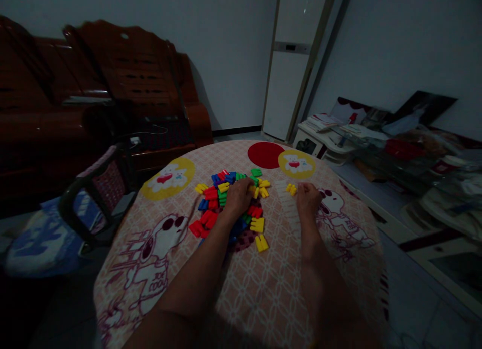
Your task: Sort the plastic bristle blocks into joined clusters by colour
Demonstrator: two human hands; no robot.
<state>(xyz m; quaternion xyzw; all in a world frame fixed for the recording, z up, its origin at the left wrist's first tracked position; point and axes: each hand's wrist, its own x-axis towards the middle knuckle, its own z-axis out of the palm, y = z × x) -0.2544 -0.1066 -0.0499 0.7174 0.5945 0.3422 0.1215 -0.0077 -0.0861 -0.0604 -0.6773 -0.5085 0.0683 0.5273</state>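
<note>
A loose pile of plastic building blocks (209,219) in red, yellow, green and blue lies on the round table. My left hand (238,197) reaches over the pile's right part, its fingers curled down around a yellow block (251,189) that is partly hidden by them. To the right of the pile, my right hand (308,199) is closed with its fingertips together; whatever they hold is hidden. Just left of those fingers sits a small yellow block piece (291,189). Two more yellow blocks (261,243) lie at the pile's near right edge.
A patterned cloth (271,294) covers the table. Beyond it are a wooden bench (131,78) at the left, a chair (101,183) close to the table's left side, a tall white cabinet-like unit (288,78), and a cluttered low cabinet (376,163) at the right.
</note>
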